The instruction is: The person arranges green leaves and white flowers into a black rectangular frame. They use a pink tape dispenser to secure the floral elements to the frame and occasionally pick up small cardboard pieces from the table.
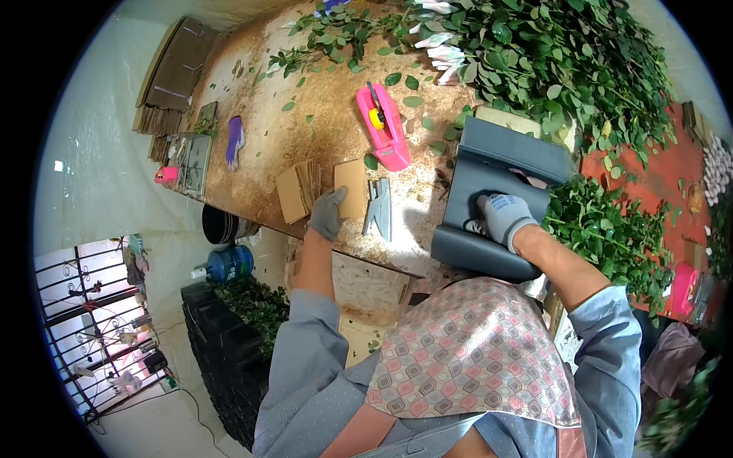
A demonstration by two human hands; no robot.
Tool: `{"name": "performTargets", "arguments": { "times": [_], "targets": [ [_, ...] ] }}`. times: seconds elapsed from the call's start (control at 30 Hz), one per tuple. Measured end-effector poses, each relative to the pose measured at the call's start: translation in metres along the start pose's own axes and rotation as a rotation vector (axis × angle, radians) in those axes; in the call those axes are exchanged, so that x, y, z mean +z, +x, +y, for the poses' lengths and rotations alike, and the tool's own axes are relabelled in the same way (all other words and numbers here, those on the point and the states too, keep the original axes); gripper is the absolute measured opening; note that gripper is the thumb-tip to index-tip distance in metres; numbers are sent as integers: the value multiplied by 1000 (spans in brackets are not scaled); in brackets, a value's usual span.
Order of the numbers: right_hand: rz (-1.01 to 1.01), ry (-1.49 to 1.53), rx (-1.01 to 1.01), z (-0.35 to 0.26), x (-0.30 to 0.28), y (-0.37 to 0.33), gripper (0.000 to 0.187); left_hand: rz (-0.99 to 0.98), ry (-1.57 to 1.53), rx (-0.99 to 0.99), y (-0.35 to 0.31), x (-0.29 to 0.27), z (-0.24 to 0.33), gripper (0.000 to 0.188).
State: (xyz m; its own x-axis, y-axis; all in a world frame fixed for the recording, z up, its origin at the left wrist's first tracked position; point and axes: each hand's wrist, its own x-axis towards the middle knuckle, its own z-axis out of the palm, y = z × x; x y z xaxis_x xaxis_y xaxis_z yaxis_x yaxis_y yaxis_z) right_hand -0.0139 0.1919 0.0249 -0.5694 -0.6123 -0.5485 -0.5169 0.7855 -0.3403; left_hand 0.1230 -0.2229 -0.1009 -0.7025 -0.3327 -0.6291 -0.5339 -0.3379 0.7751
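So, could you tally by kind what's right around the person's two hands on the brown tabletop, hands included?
Gloved hands: 2, left and right
Pink tape dispenser: 1
Grey hand tool: 1
Dark curved holder: 1
Total: 5, leaving out the cardboard pieces, which overlap too much to count.

Stained brown table (pixel 267 130), 1 pink tape dispenser (pixel 393 146), grey tool (pixel 381 210), cardboard pieces (pixel 291 197), dark trough (pixel 463 191), leafy stems (pixel 550 72)

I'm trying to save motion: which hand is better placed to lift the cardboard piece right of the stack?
Probably your left hand: it touches the cardboard piece. Your right hand is farther off, in the dark gray trough.
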Motion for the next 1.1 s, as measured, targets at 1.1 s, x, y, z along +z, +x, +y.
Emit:
{"name": "performTargets", "arguments": {
  "times": [1.1],
  "targets": [
    [12, 454, 37, 40, 15, -10, 43, -499, 920, 24, -55, 255, 57, 35]
  ]
}}
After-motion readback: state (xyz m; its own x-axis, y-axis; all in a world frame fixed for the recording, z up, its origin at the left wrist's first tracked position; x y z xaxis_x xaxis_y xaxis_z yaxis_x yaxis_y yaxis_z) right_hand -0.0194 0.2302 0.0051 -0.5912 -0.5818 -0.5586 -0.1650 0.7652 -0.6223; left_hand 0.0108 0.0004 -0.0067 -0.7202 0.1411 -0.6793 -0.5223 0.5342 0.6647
